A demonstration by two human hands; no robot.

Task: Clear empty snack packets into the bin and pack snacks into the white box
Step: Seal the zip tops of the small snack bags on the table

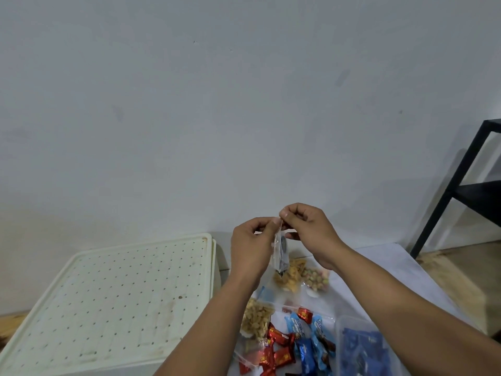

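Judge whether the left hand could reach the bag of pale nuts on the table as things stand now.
Probably not at once: the left hand pinches the top of a small clear packet together with the right hand. The bag of pale nuts lies uncovered just below the left forearm, so the path looks free once it lets go.

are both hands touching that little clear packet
Touching: the head view shows the left hand and right hand each pinching the clear packet's top edge.

Snack packets crowd the white worktop (393,264) near side; its far right corner lies bare, and the cream perforated box lid (113,297) offers open, flat passage left.
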